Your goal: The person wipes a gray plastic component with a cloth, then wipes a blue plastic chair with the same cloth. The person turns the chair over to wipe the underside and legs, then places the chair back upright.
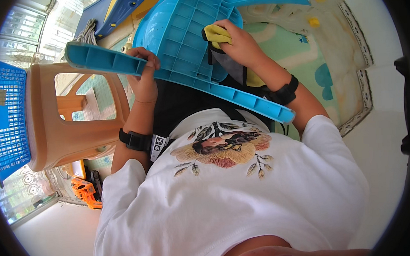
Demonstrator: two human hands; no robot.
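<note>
A blue plastic child's chair [186, 35] lies across the lap, its ribbed underside facing up and its legs pointing outward. At the base of one leg, my left hand [143, 74] grips the blue plastic with the fingers wrapped over its edge. My right hand [238, 42] holds a bunched yellow and grey cloth [227, 62] over the ribbed underside, and part of the cloth hangs down below the hand. Whether the cloth touches the ribs is not clear.
At the left stands a tan plastic stool or table [83, 134] beside a blue plastic basket [9, 117]. An orange toy vehicle [85, 191] is on the floor at lower left. A blue and yellow plastic piece [119, 10] and a grey mop head [87, 32] lie beyond. Green patterned matting [291, 57] covers floor at right.
</note>
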